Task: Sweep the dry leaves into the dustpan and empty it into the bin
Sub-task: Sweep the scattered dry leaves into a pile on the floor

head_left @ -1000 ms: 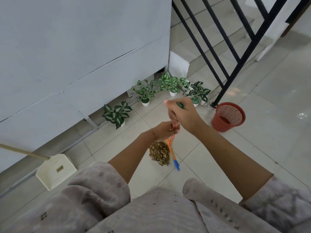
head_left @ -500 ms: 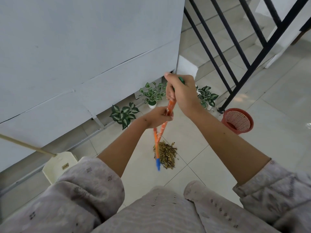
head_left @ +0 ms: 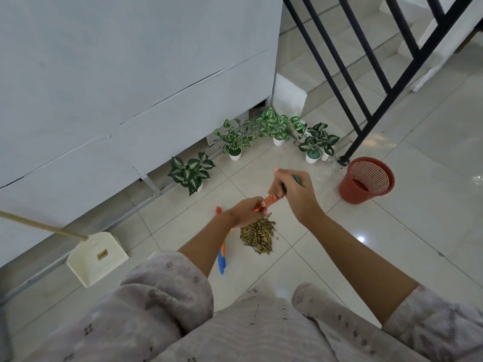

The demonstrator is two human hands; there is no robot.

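Note:
A pile of dry brown leaves (head_left: 258, 234) lies on the tiled floor in front of me. Both hands grip an orange broom handle (head_left: 267, 203): my right hand (head_left: 292, 193) at its green top end, my left hand (head_left: 245, 212) lower down. The broom's blue lower part (head_left: 222, 262) shows below my left forearm, left of the leaves; its bristles are hidden. A cream dustpan (head_left: 96, 258) with a long wooden handle stands on the floor at the left, apart from the pile. A red mesh bin (head_left: 366, 184) stands to the right, by the railing post.
Several small potted plants (head_left: 190, 171) line the foot of the white wall (head_left: 130, 74). A black stair railing (head_left: 366, 82) and steps rise at the upper right. Bare tiles stretch to the right of the leaves.
My hands have dropped lower with the broom, and its lower end has swung left of the leaf pile. The view has tilted, bringing the plants and bin back into sight.

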